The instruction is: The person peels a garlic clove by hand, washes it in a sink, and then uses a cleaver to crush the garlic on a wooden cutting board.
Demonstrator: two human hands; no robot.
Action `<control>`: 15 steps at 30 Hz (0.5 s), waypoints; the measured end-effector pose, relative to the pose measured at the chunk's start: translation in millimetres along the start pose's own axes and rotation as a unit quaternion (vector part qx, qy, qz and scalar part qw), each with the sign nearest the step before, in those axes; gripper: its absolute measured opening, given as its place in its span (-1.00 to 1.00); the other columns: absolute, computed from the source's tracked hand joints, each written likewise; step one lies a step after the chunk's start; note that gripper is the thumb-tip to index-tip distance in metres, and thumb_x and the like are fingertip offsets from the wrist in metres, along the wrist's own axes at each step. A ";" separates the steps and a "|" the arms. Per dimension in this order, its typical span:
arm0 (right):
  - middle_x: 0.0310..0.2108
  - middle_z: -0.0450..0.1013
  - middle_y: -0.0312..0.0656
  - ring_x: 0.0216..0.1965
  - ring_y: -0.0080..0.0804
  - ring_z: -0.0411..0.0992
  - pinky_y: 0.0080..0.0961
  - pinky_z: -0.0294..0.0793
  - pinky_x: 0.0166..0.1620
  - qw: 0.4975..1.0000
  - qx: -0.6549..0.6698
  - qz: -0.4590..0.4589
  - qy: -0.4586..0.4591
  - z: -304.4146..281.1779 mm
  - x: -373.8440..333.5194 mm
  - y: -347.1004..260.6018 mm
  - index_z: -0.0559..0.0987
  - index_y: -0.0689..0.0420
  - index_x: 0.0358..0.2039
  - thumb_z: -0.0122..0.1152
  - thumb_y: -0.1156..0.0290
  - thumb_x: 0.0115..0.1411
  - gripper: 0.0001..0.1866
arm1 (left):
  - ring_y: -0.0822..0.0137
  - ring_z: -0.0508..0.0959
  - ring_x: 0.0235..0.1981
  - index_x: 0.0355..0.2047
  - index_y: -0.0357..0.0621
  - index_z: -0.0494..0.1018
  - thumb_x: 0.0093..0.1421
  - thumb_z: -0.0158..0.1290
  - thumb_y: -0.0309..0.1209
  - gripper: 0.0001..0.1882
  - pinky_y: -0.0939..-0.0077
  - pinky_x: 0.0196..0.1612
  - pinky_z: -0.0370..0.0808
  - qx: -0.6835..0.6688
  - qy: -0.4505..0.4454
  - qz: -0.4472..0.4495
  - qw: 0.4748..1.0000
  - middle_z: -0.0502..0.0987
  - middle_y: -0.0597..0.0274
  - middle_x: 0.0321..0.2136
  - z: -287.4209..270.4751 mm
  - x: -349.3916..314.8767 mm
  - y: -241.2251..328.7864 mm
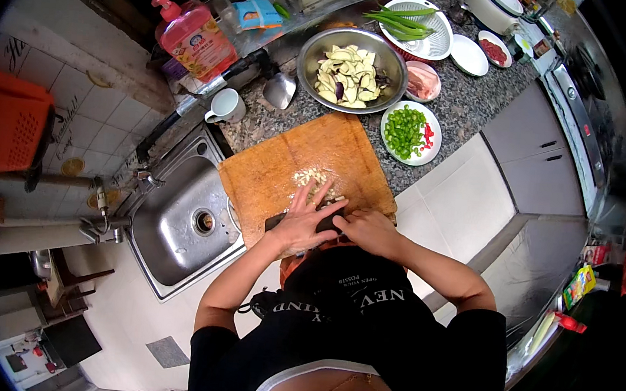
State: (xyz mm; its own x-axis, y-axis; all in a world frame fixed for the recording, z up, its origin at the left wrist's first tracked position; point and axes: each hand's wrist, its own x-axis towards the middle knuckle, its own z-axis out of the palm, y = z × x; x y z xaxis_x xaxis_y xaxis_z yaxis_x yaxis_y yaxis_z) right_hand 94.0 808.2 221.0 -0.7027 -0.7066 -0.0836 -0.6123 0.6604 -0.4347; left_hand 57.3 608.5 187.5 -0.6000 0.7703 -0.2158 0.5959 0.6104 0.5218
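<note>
A wooden cutting board (302, 146) lies at the counter's edge, overlapping the sink's corner. Chopped pale bits, apparently garlic, (309, 175) sit in a small heap on it. My left hand (302, 223) rests over a dark-bladed kitchen knife (274, 221), its fingers spread towards the bits. Curled at the blade's other end is my right hand (369, 229); the handle is hidden inside it. Both hands are near the board's front edge, and they cover most of the blade.
Beyond the board stand a steel bowl of sliced eggplant (350, 73), a plate of chopped green and red peppers (409, 132) and a bowl of meat (421, 81). A steel sink (177, 217), a white mug (225, 106) and a pink soap bottle (196, 40) are left.
</note>
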 end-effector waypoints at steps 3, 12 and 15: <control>-0.56 0.43 -0.05 -0.45 -0.10 0.46 -0.26 0.42 -0.39 1.000 -0.023 0.016 -0.007 -0.8 -0.3 -3.3 0.26 0.19 -0.36 0.15 0.12 -0.01 -0.58 | -0.05 -0.35 0.26 0.20 0.39 0.00 0.05 -0.09 0.16 -0.28 0.02 0.25 -0.31 -0.002 -0.011 0.001 1.000 -0.29 0.19 0.27 -1.0 -2.1 0.2; -0.54 0.41 -0.09 -0.43 -0.14 0.45 -0.28 0.40 -0.42 1.000 -0.006 0.024 0.006 3.3 -3.6 0.9 0.26 0.16 -0.35 0.16 0.12 -0.02 -0.58 | -0.05 -0.38 0.26 0.22 0.36 -0.06 0.08 -0.16 0.16 -0.28 0.03 0.23 -0.36 -0.025 0.002 -0.111 0.994 -0.33 0.18 0.28 12.4 2.3 -32.5; -0.54 0.41 -0.10 -0.40 -0.16 0.45 -0.29 0.40 -0.41 1.000 -0.003 0.030 0.010 2.0 -6.1 2.5 0.26 0.16 -0.35 0.14 0.11 -0.01 -0.58 | -0.03 -0.35 0.27 0.21 0.41 -0.02 0.10 -0.16 0.13 -0.34 0.05 0.24 -0.39 -0.036 0.041 -0.099 0.994 -0.32 0.19 0.28 3.5 -2.0 -26.5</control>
State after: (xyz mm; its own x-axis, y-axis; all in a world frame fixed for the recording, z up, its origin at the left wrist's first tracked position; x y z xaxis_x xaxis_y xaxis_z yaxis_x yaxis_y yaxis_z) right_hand 97.5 813.6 218.7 -0.7451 -0.6607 -0.0913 -0.5710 0.7026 -0.4246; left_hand 44.6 591.4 171.1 -0.7447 0.6169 -0.2548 0.4232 0.7316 0.5345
